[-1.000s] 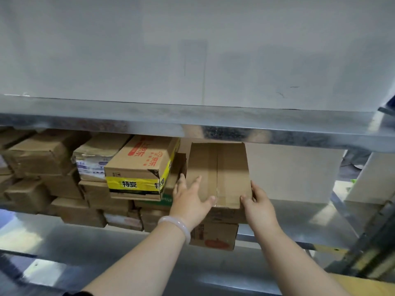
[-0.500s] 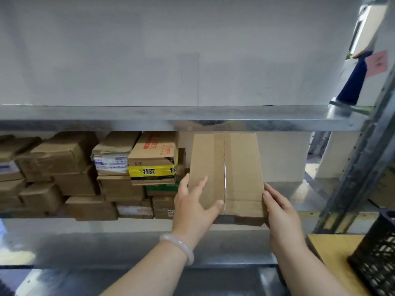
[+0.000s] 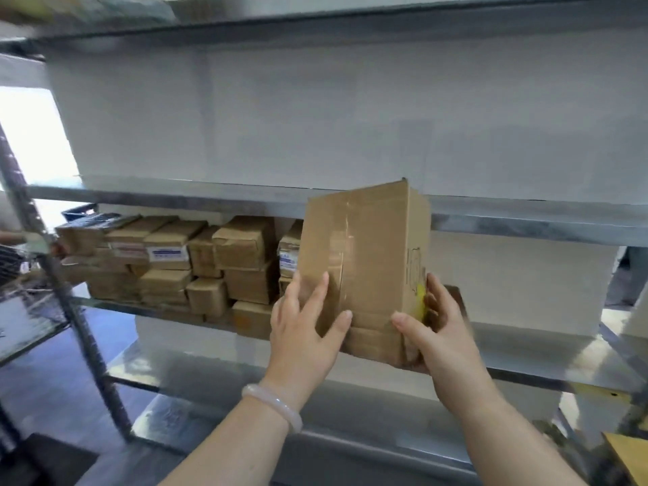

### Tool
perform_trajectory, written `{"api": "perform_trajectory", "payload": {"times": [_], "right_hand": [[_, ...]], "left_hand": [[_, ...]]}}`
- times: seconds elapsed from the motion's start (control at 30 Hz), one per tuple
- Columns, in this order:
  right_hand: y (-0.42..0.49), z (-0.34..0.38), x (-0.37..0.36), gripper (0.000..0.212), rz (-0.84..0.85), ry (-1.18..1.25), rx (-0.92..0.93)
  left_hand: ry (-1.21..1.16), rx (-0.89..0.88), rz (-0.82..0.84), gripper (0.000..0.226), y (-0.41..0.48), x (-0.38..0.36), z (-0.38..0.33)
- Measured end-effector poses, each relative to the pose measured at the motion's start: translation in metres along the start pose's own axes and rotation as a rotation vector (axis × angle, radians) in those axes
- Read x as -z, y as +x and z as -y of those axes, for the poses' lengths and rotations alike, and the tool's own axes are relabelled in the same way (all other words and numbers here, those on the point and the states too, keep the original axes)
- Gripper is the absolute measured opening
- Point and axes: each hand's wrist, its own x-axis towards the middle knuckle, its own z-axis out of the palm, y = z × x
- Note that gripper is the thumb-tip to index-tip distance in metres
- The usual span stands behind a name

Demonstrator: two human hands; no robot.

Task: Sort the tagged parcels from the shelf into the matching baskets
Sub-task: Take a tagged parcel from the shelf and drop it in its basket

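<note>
Parcel point(image 3: 364, 268) is a plain brown carton stood on end and turned a bit, so its taped front face and right side face both show. It sits at the front of the middle shelf point(image 3: 526, 222), right of the stacked parcels point(image 3: 210, 261). Its bottom edge is at the shelf lip; can't tell if it rests there or is already lifted clear.

Yellow tag point(image 3: 419, 299) is on the right side face next to handwritten marks that are too blurred to read. My guess is the carton is angled this way to bring the tag into view and pick the basket.

Left hand point(image 3: 305, 331): fingers spread and fairly straight, pressed flat on the front face near its left edge, thumb splayed low. Wrist is bent up, with a pale bracelet point(image 3: 273, 406) on it.

Right hand point(image 3: 438, 331): thumb on the front lower corner, fingers wrapped round the right side face, partly covering the tag. This hand grips and takes the weight, while the left one steadies.

Both forearms reach up and forward from the near edge. No basket is clearly in view. Step in hand looks like pull-out and tag check, sorting not yet done.
</note>
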Motion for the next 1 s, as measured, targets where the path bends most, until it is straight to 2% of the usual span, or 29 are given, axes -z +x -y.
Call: {"api": "perform_trajectory", "payload": {"times": [0.07, 0.1, 0.23, 0.37, 0.5, 0.6, 0.7, 0.8, 0.87, 0.9, 1.0], "right_hand": [[-0.003, 0.005, -0.038, 0.11, 0.024, -0.156, 0.09], [-0.006, 0.007, -0.057, 0.111, 0.05, -0.227, 0.154], [-0.025, 0.009, -0.137, 0.098, 0.224, -0.388, 0.326], [-0.043, -0.007, -0.202, 0.072, 0.494, -0.356, 0.382], [-0.057, -0.012, -0.248, 0.071, 0.742, -0.351, 0.472], [-0.057, -0.012, -0.276, 0.062, 0.877, -0.244, 0.415], [-0.048, -0.011, -0.306, 0.049, 0.796, -0.208, 0.441], [-0.02, -0.016, -0.335, 0.057, 0.621, -0.341, 0.431], [0.001, -0.023, -0.356, 0.079, 0.663, -0.435, 0.309], [0.01, -0.028, -0.369, 0.085, 0.723, -0.409, 0.252], [0.03, -0.038, -0.409, 0.085, 0.843, -0.29, 0.17]], "left_hand": [[0.038, 0.019, -0.066, 0.071, -0.008, 0.025, 0.013], [-0.019, 0.041, -0.075, 0.074, -0.013, 0.038, 0.019], [-0.451, 0.158, -0.031, 0.088, -0.033, 0.088, 0.054], [-0.619, 0.315, -0.228, 0.105, -0.056, 0.132, 0.1], [-0.671, 0.381, -0.445, 0.115, -0.082, 0.169, 0.135], [-0.73, 0.398, -0.571, 0.113, -0.093, 0.192, 0.161], [-0.838, 0.401, -0.658, 0.095, -0.101, 0.211, 0.181], [-0.961, 0.414, -0.646, 0.086, -0.105, 0.232, 0.202], [-0.981, 0.424, -0.629, 0.082, -0.101, 0.245, 0.218], [-0.979, 0.427, -0.634, 0.078, -0.097, 0.251, 0.224], [-0.933, 0.446, -0.65, 0.081, -0.08, 0.27, 0.25]]}}
